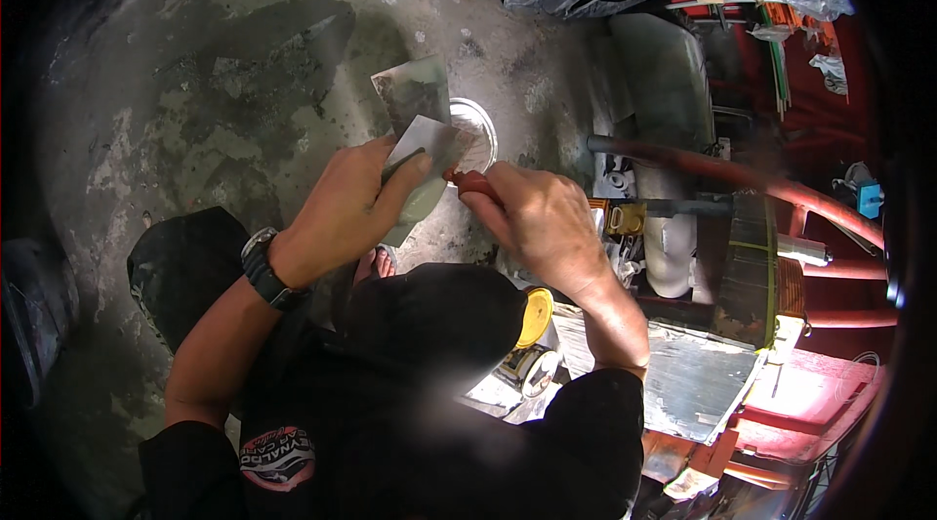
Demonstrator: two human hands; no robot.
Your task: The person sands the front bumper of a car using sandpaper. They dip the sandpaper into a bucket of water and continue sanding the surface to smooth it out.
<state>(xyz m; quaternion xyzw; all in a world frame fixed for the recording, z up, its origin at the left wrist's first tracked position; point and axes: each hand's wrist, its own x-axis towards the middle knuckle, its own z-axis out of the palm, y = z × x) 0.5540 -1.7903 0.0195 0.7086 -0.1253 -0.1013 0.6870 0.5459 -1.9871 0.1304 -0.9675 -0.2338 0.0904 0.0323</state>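
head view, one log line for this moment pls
left hand: holds flat grey metal spreader blades | right hand: grips red-handled tool, tip at blades | below: round metal tin on concrete floor

The person wears a black top with sleeves pushed up above the elbows, leaving both forearms bare, and dark trousers over the knees. On the left wrist sits a chunky black wristwatch (264, 264) with a round face and a ribbed strap. The left sleeve (278, 457) carries a rounded patch in red, white and black, and the toes of one bare foot (376, 264) show below the left hand (346, 208).
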